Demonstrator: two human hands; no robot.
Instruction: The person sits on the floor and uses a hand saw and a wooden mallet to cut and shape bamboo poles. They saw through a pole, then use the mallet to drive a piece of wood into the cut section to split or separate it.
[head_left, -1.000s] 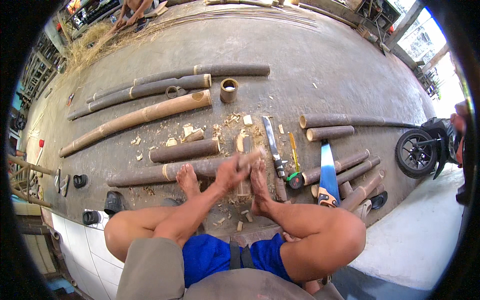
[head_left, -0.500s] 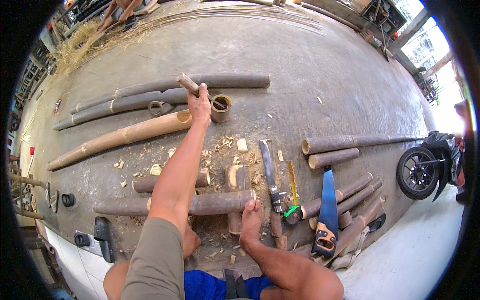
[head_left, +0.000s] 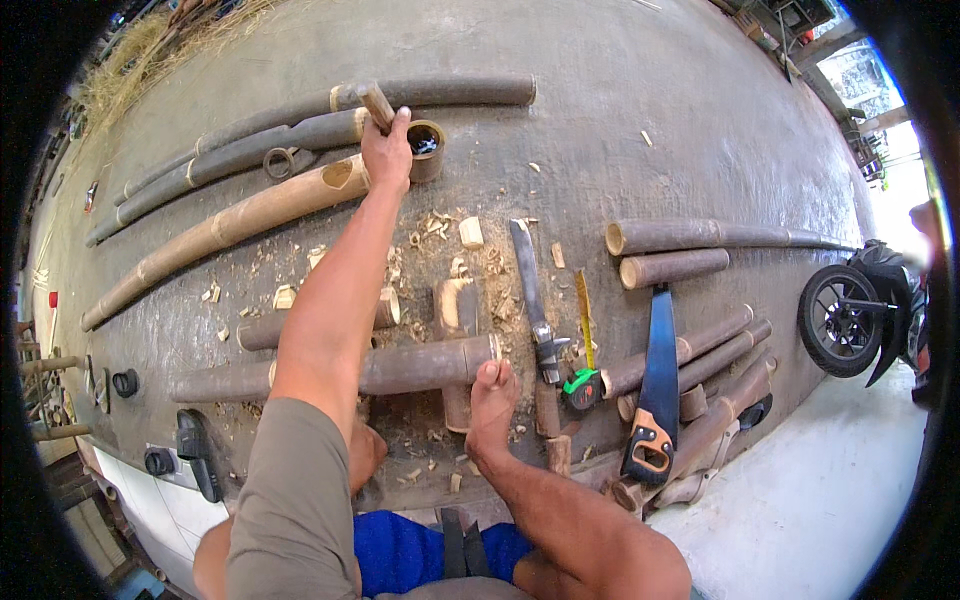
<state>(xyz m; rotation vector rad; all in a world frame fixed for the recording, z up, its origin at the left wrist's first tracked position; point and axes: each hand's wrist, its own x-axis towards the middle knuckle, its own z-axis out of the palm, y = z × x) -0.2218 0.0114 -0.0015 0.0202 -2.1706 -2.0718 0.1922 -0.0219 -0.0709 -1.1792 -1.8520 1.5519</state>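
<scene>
My left hand [head_left: 388, 155] reaches out at the upper middle, its fingers closed around the wooden handle [head_left: 377, 105] of a tool. The tool's metal part is hidden from here. Just right of the hand stands a short bamboo cup [head_left: 428, 168] with something dark and glinting inside. Left of the hand lies a peeled bamboo pole [head_left: 235, 220] with an opening cut near its end. Nearer to me, my bare foot [head_left: 492, 405] presses on the end of a bamboo length [head_left: 425, 367], which rests across a shorter bamboo piece [head_left: 457, 310]. My right hand is out of view.
A machete [head_left: 526, 270], a tape measure [head_left: 583, 387] and a handsaw [head_left: 657, 375] lie right of the wood chips. Dark bamboo poles [head_left: 450, 92] lie beyond the hand, others [head_left: 720, 235] at right. Sandals [head_left: 197, 450] lie at left; a motorbike wheel [head_left: 838, 320] stands far right.
The metal part of the tool, seen reaching over the cup's mouth before, is no longer visible. The handle stands more upright. The view has tilted down, shifting the scene upward.
</scene>
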